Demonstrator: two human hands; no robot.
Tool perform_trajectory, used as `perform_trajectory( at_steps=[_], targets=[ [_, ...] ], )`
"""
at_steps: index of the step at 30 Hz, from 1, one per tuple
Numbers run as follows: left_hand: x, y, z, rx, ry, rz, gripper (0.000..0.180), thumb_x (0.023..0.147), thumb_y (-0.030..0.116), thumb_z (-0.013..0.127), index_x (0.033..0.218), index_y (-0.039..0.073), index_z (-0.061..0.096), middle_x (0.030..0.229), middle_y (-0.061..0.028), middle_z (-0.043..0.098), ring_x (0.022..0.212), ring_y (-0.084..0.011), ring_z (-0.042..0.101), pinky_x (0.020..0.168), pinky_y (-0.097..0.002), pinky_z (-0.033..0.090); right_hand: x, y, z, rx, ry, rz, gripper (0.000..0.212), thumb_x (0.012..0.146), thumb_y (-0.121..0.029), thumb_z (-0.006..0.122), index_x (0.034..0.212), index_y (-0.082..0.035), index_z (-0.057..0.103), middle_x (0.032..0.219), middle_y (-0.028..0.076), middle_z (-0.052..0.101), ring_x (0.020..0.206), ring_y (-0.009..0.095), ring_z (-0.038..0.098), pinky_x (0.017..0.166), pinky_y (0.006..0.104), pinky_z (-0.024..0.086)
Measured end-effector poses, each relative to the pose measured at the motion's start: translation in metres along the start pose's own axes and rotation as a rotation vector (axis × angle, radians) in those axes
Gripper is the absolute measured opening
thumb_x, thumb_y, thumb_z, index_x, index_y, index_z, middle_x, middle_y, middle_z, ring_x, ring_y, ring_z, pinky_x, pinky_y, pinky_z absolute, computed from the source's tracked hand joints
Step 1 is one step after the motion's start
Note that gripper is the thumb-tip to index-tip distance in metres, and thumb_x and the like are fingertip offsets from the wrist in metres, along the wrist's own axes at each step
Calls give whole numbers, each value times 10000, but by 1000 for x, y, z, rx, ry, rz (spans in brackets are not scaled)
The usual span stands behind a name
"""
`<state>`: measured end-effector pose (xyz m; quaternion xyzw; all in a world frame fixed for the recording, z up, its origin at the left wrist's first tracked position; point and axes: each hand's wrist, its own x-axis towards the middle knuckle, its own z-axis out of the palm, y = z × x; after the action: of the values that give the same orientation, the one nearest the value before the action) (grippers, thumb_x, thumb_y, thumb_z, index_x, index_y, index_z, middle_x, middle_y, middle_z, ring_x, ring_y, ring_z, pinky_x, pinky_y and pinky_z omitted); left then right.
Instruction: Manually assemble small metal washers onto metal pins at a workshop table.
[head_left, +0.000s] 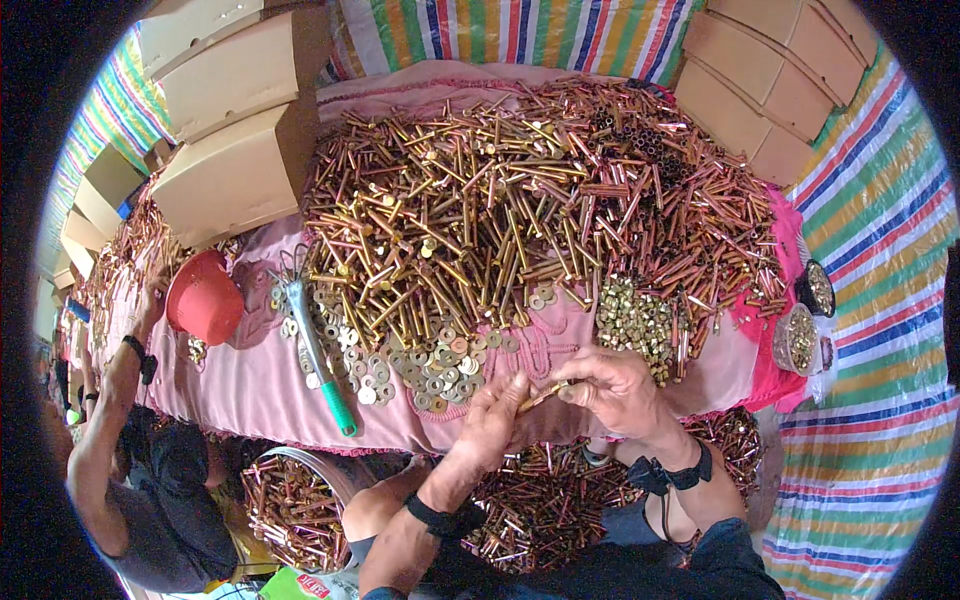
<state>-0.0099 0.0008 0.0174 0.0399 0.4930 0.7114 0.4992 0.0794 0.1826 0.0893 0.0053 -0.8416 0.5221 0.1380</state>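
In front of me, over the near edge of the pink cloth, a brass-coloured bolt (541,398) lies slantwise between my two hands. My left hand (490,418) pinches its lower left end with thumb and forefinger. At the other end the fingers of my right hand (612,388) are closed on it; what else they cover is hidden. A pile of brass-coloured hex nuts (636,325) lies just beyond my right hand. Flat round washers (440,368) are strewn beyond my left hand. Behind both spreads a big heap of long bolts (450,210), with coppery metal sleeves (690,210) to its right.
A green-handled hand rake (325,360) lies left of the washers, near a red bowl (205,298). Cardboard boxes (230,175) stand at both far corners. Tubs of small parts (797,340) sit at right. Below is a bucket of sleeves (290,505); a co-worker's arm (110,430) reaches in at left.
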Motion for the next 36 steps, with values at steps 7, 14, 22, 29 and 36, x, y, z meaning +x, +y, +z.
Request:
perform_trajectory(
  at_steps=[7,14,22,29,36],
  targets=[
    [-5,-10,-2,-55,-21,-65,358,1077,383,505,926,80,622,628,12,523,465,-71,425,396,-251,336,-1,-1,3,-90,-14,-26,190,879,-167,773,1012,-39,729,812,102,694,718,244,686,637,340,526],
    [-14,4,2,686,350,601,263,1073,204,516,975,-12,628,648,-64,542,592,-146,519,557,-333,440,-11,7,12,-210,106,-16,232,881,-239,782,956,-44,683,818,131,698,743,294,709,627,379,538],
    [-18,2,-9,903,367,982,153,1045,147,547,1023,8,608,658,-120,545,489,-228,519,492,-366,437,-7,-7,13,-492,21,-140,239,912,-248,731,922,-58,587,767,122,622,721,337,667,625,438,530],
    [-9,-12,-21,390,82,364,330,1081,353,512,974,54,603,645,2,535,454,-120,440,427,-271,364,-9,4,12,-301,-40,-132,243,910,-256,729,939,-41,621,818,124,650,754,330,677,640,420,537],
    [-20,0,-10,-56,-83,-285,382,1074,412,504,892,94,616,595,26,491,421,-76,402,352,-251,298,-12,5,10,-245,-57,-103,189,867,-174,768,954,-40,668,826,108,670,756,277,689,634,370,532]
  ],
)
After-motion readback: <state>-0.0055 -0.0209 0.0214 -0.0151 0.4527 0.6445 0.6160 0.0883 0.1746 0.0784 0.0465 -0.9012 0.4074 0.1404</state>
